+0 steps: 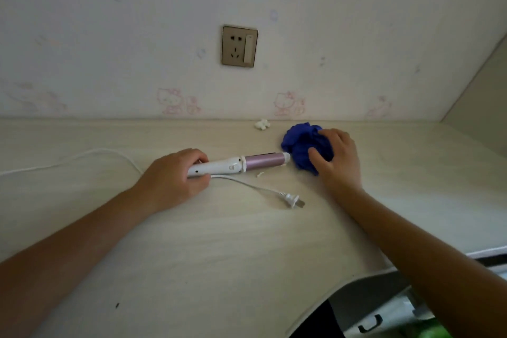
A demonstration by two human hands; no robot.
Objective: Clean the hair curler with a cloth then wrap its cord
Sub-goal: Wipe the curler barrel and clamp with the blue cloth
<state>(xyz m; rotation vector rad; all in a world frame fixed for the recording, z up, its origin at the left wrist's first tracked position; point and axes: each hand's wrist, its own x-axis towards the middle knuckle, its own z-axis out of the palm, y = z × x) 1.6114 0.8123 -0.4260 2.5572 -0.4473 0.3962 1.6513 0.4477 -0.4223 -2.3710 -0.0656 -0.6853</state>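
A hair curler with a white handle and pink barrel lies across the middle of a pale wooden desk. My left hand grips the handle end. Its white cord loops away to the left, then comes back under the handle to a white plug lying in front of the curler. A crumpled blue cloth sits just right of the barrel tip, and my right hand grips it from the right.
A wall socket is on the wall above the desk. A small white object lies by the wall, and a white scrap in front of the barrel. The desk's curved front edge drops off at bottom right.
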